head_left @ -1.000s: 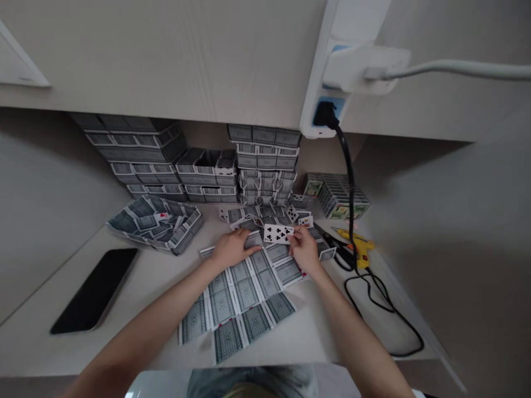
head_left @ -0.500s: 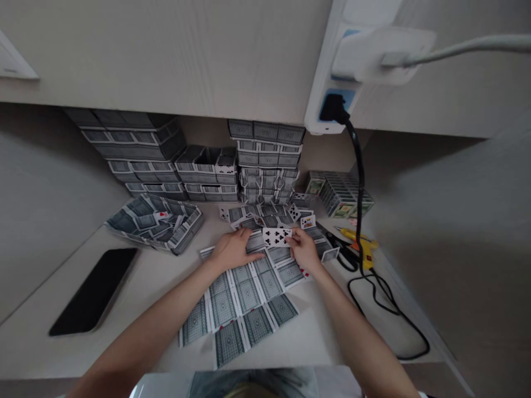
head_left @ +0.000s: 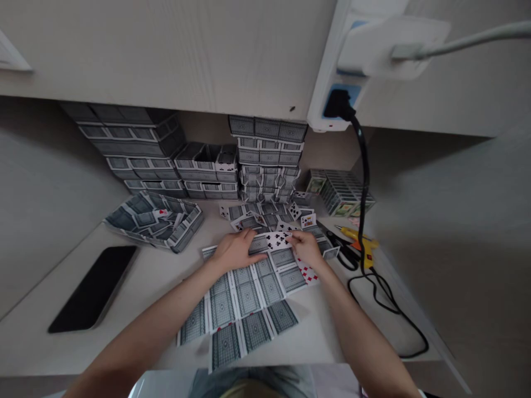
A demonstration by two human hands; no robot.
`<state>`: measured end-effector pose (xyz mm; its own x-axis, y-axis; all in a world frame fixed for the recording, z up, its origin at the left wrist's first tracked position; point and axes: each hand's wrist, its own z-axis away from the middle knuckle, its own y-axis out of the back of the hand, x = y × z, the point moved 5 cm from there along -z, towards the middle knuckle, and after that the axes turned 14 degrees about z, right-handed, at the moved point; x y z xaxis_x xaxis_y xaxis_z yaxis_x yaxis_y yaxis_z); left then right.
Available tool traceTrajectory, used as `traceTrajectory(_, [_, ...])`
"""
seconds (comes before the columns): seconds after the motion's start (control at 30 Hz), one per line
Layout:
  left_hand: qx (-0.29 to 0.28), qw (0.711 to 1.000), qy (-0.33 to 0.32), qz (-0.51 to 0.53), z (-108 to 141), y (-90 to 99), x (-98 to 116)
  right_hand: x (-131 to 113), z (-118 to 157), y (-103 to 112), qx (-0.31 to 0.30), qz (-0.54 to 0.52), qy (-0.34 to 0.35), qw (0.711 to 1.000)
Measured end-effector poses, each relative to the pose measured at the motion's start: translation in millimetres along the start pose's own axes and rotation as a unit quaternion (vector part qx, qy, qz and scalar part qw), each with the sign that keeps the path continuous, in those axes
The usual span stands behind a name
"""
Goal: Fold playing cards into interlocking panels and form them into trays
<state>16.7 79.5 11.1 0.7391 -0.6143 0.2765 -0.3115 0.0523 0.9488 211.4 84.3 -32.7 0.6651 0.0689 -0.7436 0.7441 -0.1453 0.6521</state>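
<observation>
A sheet of joined playing cards (head_left: 244, 290), mostly backs up, lies on the desk in front of me. Spread over its upper left edge, my left hand (head_left: 235, 250) presses down with the thumb apart from the fingers. My right hand (head_left: 305, 246) pinches the right end of a face-up clubs card (head_left: 277, 240) at the sheet's top edge. Below that hand, a red diamonds card (head_left: 307, 272) shows at the sheet's right side. Loose cards (head_left: 265, 213) lie scattered just behind both hands.
Stacked card boxes (head_left: 269, 149) stand at the back. On the left are a card tray (head_left: 182, 237) with loose cards and a black phone (head_left: 93, 290). To the right lie black scissors (head_left: 348, 257), a yellow glue gun (head_left: 367, 251) with its cord, and packed card decks (head_left: 342, 193).
The clubs card has tilted down against the sheet's top edge and lies flatter. My right hand has shifted slightly right, and more of the red diamonds card shows.
</observation>
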Motion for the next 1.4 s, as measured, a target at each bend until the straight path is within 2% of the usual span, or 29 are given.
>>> traceTrajectory(0.27, [0.002, 1.000, 0.001, 0.004, 0, -0.9, 3, -9, 3, -7, -0.016, 0.020, 0.018, 0.999])
traceTrajectory(0.6, [0.007, 1.000, -0.013, -0.005, -1, -2.5, 1, -13, 7, -7, 0.005, 0.040, 0.044, 0.998])
traceTrajectory(0.83, [0.012, 1.000, -0.016, 0.015, 0, -2.8, 3, -5, 0, -13, -0.029, -0.056, -0.001, 0.998])
traceTrajectory(1.1, [0.019, 0.999, -0.016, 0.026, 1, -3.7, 3, -2, -2, -15, -0.049, -0.084, -0.025, 0.995])
traceTrajectory(1.4, [0.015, 0.999, -0.007, 0.040, 0, -7.0, 1, -2, -3, -14, -0.029, -0.081, -0.021, 0.996])
